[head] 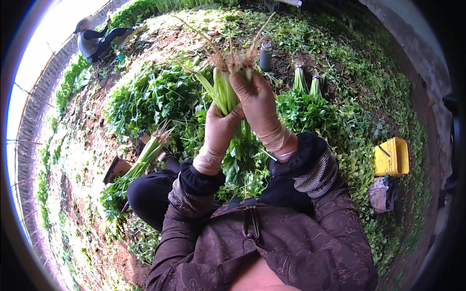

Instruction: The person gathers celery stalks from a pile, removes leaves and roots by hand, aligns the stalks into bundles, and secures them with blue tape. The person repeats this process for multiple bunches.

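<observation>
Both hands wear thin, pale rubber gloves and hold one bunch of celery [226, 89] in front of me, its roots up and its leaves hanging down. My left hand [220, 132] wraps the stalks at mid-length. Higher up, my right hand [258, 98] grips the stalk bases just under the tangled roots [233, 60], its thumb across them. Another bunch of celery with roots [147, 156] lies across my leg and foot on the left. Beyond my left hand spreads a large heap of leafy celery [156, 96].
Two tied celery bunches [300, 80] lie ahead on the right, near a dark flask [266, 57]. A yellow plastic bucket [391, 157] and a cloth bundle [379, 194] are at far right. Another person [91, 40] sits at upper left. Loose leaves cover the reddish soil [109, 251].
</observation>
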`<state>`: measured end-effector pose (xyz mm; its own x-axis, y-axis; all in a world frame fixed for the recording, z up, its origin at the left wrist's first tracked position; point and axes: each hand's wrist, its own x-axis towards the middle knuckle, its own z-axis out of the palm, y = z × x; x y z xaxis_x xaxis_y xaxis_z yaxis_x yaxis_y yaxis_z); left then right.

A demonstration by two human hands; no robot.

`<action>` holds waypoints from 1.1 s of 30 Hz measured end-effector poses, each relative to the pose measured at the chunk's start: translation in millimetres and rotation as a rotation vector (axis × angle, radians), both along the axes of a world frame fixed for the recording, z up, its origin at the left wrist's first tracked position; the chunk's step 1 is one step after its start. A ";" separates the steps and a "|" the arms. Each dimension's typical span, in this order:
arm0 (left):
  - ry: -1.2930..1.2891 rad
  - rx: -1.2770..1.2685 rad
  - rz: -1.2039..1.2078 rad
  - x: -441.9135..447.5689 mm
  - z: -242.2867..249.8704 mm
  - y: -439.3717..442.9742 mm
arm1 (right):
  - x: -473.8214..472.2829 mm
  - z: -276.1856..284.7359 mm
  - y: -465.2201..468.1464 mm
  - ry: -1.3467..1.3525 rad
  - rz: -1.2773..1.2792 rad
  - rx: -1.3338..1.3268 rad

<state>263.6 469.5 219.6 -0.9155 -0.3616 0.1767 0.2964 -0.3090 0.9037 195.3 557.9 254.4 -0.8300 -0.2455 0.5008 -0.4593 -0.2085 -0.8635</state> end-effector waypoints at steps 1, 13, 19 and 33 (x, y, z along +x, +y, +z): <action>-0.054 0.010 -0.007 -0.9 0.0 0.6 | -3.3 -0.2 -0.4 -0.051 -0.009 0.052; -0.068 -0.140 -0.036 -17.8 -7.9 -14.1 | -19.9 -12.7 9.0 0.002 0.129 0.129; 0.001 -0.029 -0.190 -14.3 -5.6 -17.7 | -25.6 -0.3 18.8 -0.139 0.217 0.083; -0.061 -0.172 -0.068 -4.8 -0.9 -12.8 | -19.1 -2.4 21.5 -0.299 0.354 0.099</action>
